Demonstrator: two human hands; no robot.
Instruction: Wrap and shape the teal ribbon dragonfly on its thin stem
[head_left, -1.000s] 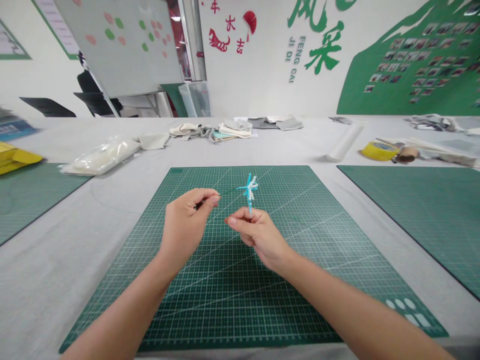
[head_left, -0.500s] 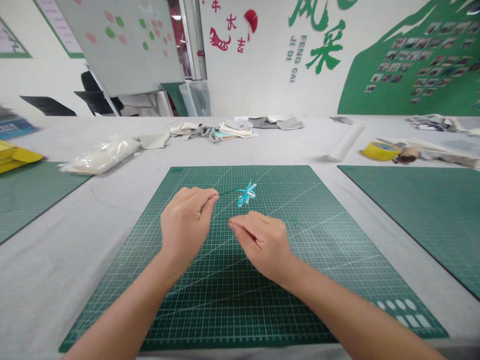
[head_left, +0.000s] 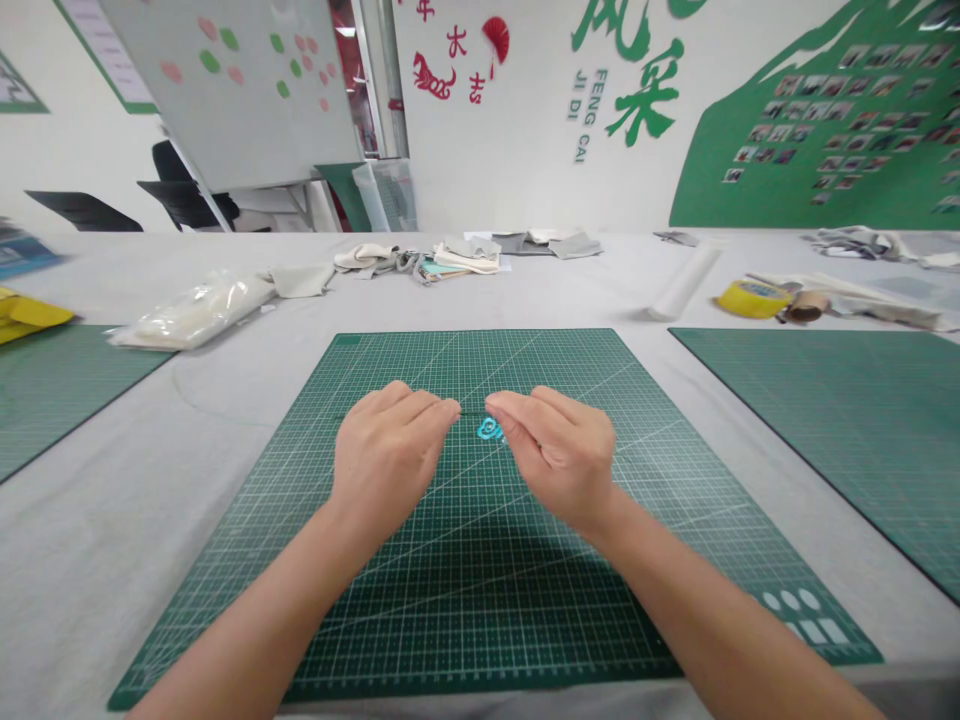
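Observation:
My left hand (head_left: 391,442) is closed, thumb and forefinger pinching a thin dark green stem (head_left: 472,411). Opposite it, my right hand (head_left: 561,455) is closed too, its fingertips pinched at the other end of the short visible stretch of stem. A bright blue looped ornament (head_left: 489,430) with white parts peeks out under the right fingertips; most of it is hidden by that hand. Both hands are held above a green gridded cutting mat (head_left: 465,620).
More green mats lie at the left (head_left: 82,390) and right (head_left: 840,430). Farther back on the pale cloth are a clear plastic bag (head_left: 199,312), folded fabric pieces (head_left: 469,255), a white roll (head_left: 686,282) and a yellow tape roll (head_left: 754,298). A yellow packet (head_left: 30,315) sits far left.
My right hand has moved up and right, from below the blue ornament to the stem beside it, now covering much of the ornament. My left hand has shifted slightly right and down.

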